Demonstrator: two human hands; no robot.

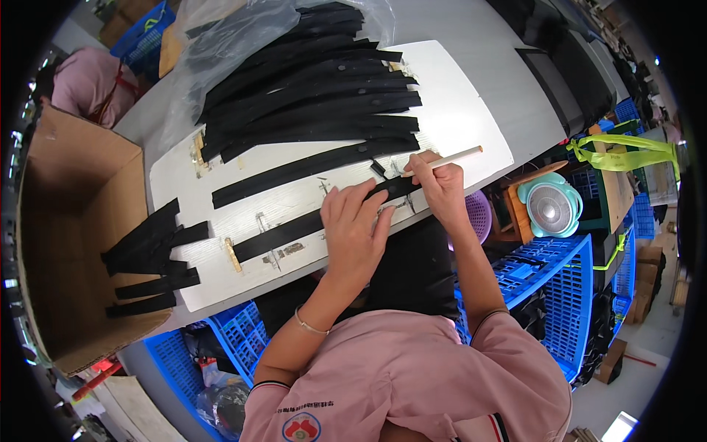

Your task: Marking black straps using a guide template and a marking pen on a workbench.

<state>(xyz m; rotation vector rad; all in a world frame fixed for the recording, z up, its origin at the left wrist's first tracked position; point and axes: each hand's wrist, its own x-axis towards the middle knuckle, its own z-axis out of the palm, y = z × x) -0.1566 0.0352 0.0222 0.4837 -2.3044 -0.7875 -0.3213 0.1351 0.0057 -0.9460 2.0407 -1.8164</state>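
My right hand [442, 186] pinches a slim white marker pen [464, 155], its tip pointing down at the right end of a black fabric strip [283, 233]. On the same strip lies my left hand [351, 232], fingers spread and pressing it against the white board [471, 110]. A small black pen cap [378, 169] sits just left of the pen tip. Beyond my hands, another black strip [294, 175] runs alone across the board, and a thick spread of black strips [309, 88] covers the far part. Ink marks and tape pieces dot the board near the strip.
An open cardboard box [81, 184] stands at the left, with several black strips [155, 250] beside it. Clear plastic sheeting [221, 59] lies at the back. Blue crates [567, 295] and a teal fan [551, 206] are at my right. Another person [92, 85] is far left.
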